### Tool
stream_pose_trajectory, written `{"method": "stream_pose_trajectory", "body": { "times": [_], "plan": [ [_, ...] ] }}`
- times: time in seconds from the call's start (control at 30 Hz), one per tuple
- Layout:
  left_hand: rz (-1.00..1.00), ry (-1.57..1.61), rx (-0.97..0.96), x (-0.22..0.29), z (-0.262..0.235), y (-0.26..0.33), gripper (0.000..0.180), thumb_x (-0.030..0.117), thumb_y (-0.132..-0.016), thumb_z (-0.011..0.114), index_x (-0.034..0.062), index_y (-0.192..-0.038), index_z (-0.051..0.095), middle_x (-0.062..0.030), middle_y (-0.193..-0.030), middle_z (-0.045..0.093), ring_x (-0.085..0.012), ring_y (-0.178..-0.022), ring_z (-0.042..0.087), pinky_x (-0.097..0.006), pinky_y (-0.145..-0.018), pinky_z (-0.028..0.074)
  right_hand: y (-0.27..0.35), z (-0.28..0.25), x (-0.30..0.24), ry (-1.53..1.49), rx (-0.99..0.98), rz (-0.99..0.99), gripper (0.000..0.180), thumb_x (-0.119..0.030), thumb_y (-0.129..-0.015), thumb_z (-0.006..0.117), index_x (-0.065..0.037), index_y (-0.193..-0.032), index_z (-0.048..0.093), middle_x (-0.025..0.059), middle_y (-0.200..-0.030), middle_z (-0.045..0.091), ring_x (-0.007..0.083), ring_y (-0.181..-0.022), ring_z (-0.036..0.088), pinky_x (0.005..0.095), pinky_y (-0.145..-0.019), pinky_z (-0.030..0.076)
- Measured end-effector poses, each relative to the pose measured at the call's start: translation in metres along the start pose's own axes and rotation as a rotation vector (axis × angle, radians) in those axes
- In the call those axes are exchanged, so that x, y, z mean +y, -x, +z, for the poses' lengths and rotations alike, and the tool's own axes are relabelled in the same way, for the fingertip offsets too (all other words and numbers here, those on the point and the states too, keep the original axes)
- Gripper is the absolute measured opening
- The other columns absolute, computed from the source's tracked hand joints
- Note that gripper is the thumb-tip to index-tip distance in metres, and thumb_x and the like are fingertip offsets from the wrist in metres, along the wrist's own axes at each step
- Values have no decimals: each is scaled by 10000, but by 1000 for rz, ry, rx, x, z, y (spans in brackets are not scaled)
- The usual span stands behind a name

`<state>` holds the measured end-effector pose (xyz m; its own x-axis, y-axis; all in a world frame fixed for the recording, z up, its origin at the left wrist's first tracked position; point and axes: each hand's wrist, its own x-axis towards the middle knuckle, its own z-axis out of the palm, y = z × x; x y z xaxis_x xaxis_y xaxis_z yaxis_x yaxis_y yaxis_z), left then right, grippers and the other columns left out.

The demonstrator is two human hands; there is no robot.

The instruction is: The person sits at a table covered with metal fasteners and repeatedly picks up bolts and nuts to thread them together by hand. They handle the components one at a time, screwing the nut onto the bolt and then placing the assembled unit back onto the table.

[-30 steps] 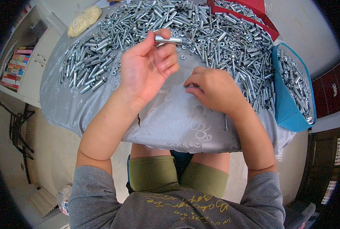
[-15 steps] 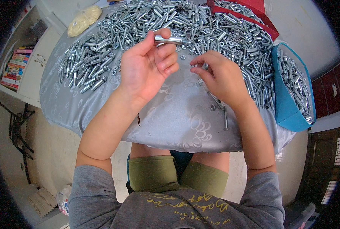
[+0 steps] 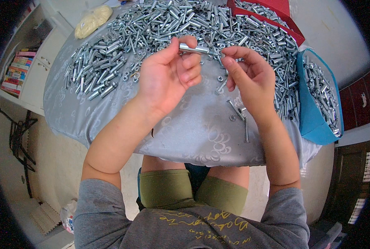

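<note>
The left hand (image 3: 167, 78) gripped a metal tube (image 3: 196, 49); the right hand (image 3: 253, 76) curled near its right end, its grip unclear.

White cabinet (image 3: 37, 68), pale floor (image 3: 62, 155)

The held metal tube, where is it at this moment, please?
In the head view, the tube is at upper centre, in the left hand, its right end pointing toward the right hand, with the pile of parts behind it.
</note>
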<state>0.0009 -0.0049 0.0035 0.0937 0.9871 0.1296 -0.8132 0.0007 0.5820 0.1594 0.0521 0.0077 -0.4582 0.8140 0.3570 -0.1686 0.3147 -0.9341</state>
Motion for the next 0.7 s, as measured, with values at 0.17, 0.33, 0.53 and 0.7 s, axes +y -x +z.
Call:
{"method": "stream_pose_trajectory", "body": {
  "times": [0.17, 0.33, 0.53, 0.7],
  "plan": [
    [-10, 51, -50, -3, -4, 0, 307, 305, -923, 276, 68, -924, 472, -5, -617, 391, -115, -530, 338, -248, -539, 306, 2, 1, 2, -6, -22, -20, 168, -71, -785, 601, 6, -933, 581, 1, -711, 578, 19, -478, 455, 154, -417, 365],
    [-15, 6, -17, -6, 3, 3, 282, 320, -918, 298, 92, -919, 466, 24, -602, 338, -94, -526, 312, -231, -533, 281, 1, 4, 5, -51, 5, -27, 180, -92, -789, 601, 7, -940, 603, 19, -729, 604, 25, -470, 457, 155, -412, 370],
    [-2, -37, -10, -8, 5, 1, 262, 327, -914, 315, 105, -923, 455, 40, -595, 303, -82, -524, 297, -224, -531, 270, 1, 5, 9, -86, 0, 52, 195, -125, -798, 600, -3, -948, 624, 41, -754, 627, 32, -468, 465, 156, -409, 373],
    [-29, 30, -132, -4, -2, -1, 291, 280, -909, 286, 61, -943, 476, -18, -649, 423, -116, -532, 357, -251, -555, 312, 0, 0, 8, 12, -9, -39, 199, -146, -804, 597, -4, -938, 628, 43, -756, 630, 24, -518, 485, 154, -431, 384]
  ]
}}
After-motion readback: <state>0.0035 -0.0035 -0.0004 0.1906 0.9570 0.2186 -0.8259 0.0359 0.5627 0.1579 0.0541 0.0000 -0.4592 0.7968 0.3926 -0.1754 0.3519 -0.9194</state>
